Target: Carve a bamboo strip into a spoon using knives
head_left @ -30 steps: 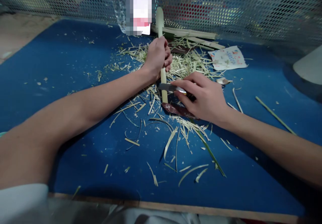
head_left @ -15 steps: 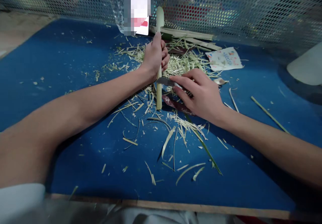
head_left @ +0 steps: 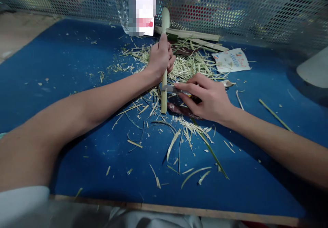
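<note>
My left hand [head_left: 161, 57] is closed round the middle of a pale green, carved stick [head_left: 164, 99], thumb pointing up along it. Its wider, flattened, rounded end rises above the hand, and its narrow end points towards me. My right hand [head_left: 207, 99] grips a knife [head_left: 171, 89] whose grey blade lies across the lower part of the stick; the knife's handle is mostly hidden in the fingers. Below the right hand lies a dark reddish-brown piece [head_left: 180, 110] on the blue tabletop [head_left: 97, 159]. A heap of thin shavings [head_left: 191, 65] lies behind both hands.
At the back stand a clear plastic bottle [head_left: 123, 12] and a lit phone [head_left: 150, 26], against a perforated metal panel [head_left: 217, 9]. Split strips [head_left: 194, 34] lie beside them. A printed white wrapper [head_left: 232, 60] and a white round container [head_left: 314, 69] are to the right.
The knife blade and my right hand have slid slightly down the stick towards me. My left hand keeps its hold. The whole view has shifted a little.
</note>
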{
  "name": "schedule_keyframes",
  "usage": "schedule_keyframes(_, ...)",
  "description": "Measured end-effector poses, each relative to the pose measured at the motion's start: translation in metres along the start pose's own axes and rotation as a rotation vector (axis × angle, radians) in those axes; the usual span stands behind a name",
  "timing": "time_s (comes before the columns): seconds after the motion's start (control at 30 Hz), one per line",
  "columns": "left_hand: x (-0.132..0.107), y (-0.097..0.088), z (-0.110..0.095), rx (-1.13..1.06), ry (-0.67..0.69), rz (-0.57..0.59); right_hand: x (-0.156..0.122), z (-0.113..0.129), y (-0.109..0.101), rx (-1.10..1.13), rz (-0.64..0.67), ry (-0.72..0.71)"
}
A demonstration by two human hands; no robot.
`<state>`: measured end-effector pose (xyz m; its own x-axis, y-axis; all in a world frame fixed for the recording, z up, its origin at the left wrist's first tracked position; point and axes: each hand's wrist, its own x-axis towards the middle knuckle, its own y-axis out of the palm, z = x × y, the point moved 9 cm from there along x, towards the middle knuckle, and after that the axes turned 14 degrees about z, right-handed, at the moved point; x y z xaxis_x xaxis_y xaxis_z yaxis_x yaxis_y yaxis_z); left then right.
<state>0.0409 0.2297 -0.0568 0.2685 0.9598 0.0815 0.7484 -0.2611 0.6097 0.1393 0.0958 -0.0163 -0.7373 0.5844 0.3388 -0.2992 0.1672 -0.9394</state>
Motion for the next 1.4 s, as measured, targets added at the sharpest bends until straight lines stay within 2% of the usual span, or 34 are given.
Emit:
schedule_keyframes(0.17, -0.002, 0.005, -0.006, 0.105, 0.044, 0.036, -0.001, 0.009, -0.002, -0.003, 0.025, -0.102)
schedule_keyframes(0.37, -0.001, 0.005, -0.008, 0.114, 0.065, 0.066, -0.005, 0.036, 0.000, -0.008, 0.104, -0.319)
schedule_keyframes(0.43, 0.001, 0.005, -0.007, 0.105, 0.054, 0.080, -0.005, 0.033, -0.003, -0.030, 0.052, -0.282)
schedule_keyframes(0.57, 0.001, 0.005, -0.005, 0.086, 0.033, 0.072, -0.001, 0.014, -0.005, -0.068, -0.054, -0.094)
schedule_keyframes(0.73, 0.000, 0.002, -0.002, 0.035, -0.003, 0.033, 0.005, 0.003, -0.002, -0.069, -0.033, -0.001)
schedule_keyframes(1.0, 0.000, 0.005, -0.006, 0.172, 0.058, 0.083, 0.002, 0.014, -0.006, -0.099, 0.023, -0.096)
schedule_keyframes(1.1, 0.000, 0.006, -0.002, 0.136, 0.041, 0.086, 0.002, 0.013, -0.005, -0.099, 0.047, -0.120)
schedule_keyframes(1.27, -0.003, 0.001, 0.006, -0.003, -0.029, -0.020, 0.003, 0.011, -0.003, -0.064, 0.089, -0.158)
schedule_keyframes(1.4, -0.004, 0.004, 0.004, 0.029, -0.015, 0.015, 0.000, 0.018, -0.001, -0.051, 0.122, -0.236)
